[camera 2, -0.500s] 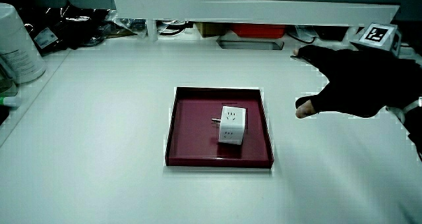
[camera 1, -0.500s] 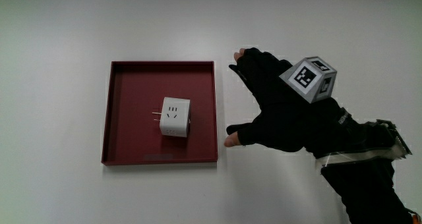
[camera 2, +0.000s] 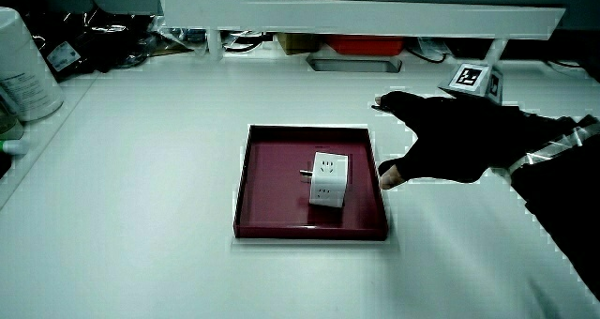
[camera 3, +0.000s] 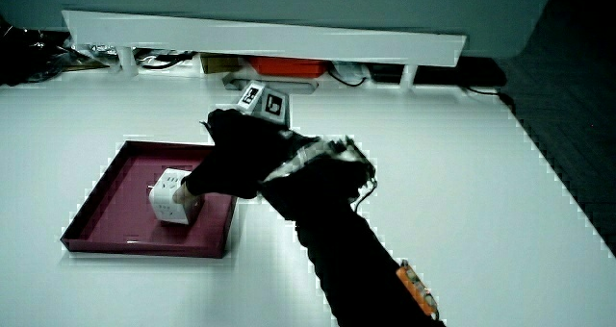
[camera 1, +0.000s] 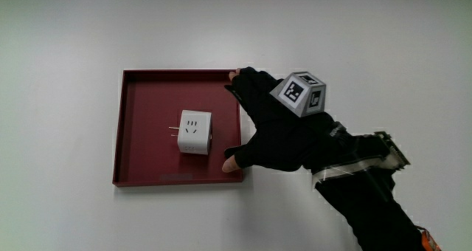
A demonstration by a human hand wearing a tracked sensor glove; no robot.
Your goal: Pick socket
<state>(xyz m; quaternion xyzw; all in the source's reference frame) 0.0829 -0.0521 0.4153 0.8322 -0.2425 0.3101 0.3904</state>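
Observation:
A white cube-shaped socket lies in the middle of a dark red square tray, with its plug pins pointing sideways away from the hand. Both side views show the socket in the tray. The black-gloved hand hovers at the tray's edge beside the socket, fingers spread and holding nothing. Its thumb tip and its longest fingertip reach over the tray's rim. In the side views the hand stays apart from the socket. The patterned cube sits on the hand's back.
A low white partition closes off the table, with cables and a red box under it. A large white container stands at the table's edge, farther from the person than the tray.
The hand has moved sideways toward the tray and now reaches its rim, where before it was well clear of it. The socket and tray have not moved.

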